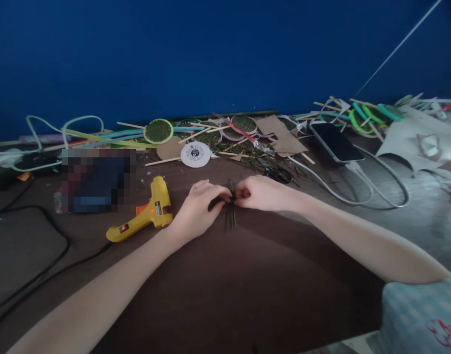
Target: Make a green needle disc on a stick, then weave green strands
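Observation:
Between my two hands, a small bundle of thin dark green stems (231, 216) stands out over the brown tabletop. My left hand (201, 204) pinches it from the left with thumb and fingertips. From the other side my right hand (256, 192) has its fingers curled and pressed on the same bundle near its middle. Just left of my left wrist lies a yellow hot glue gun (144, 216) with an orange trigger and a lit red switch. Black-handled scissors (279, 174) rest beyond my right hand.
A white phone (336, 142) with a looping white cable lies at the right. Along the blue wall (210, 54) run sticks, round green-filled discs, cardboard pieces (282, 133) and a white printed disc (195, 154). Black cords (59, 253) cross the left side. A blurred patch hides something behind the glue gun.

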Demonstrator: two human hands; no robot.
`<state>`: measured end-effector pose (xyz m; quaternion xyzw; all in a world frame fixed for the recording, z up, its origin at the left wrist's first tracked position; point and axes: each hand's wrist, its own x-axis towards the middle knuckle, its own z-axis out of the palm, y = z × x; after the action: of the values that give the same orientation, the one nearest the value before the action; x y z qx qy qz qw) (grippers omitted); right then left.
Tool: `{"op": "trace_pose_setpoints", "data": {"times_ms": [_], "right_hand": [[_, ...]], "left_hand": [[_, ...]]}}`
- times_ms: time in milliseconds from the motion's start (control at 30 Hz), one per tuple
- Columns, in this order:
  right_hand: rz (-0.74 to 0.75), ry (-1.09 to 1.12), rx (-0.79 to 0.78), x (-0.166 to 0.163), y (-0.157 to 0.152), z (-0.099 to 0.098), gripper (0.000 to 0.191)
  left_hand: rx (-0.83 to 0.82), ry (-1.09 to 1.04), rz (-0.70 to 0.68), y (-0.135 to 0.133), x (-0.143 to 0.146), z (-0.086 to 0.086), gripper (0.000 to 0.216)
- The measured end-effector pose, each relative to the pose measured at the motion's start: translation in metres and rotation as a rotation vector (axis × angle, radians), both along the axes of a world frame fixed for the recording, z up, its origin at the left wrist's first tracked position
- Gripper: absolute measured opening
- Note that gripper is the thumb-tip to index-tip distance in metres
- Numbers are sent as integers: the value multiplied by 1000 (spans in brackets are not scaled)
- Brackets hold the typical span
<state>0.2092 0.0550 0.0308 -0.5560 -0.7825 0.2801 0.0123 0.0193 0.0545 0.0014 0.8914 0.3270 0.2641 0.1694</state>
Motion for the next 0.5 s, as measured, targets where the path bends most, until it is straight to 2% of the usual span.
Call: {"op": "trace_pose_setpoints", "data": {"times_ms": [233,500], "right_hand": [[-12,8,-14,-1,0,1,13],[27,123,-62,5,3,4,13]], "left_hand": [[-65,38,17,2,2,-2,13],[-63,55,51,2,4,-3,15]]}}
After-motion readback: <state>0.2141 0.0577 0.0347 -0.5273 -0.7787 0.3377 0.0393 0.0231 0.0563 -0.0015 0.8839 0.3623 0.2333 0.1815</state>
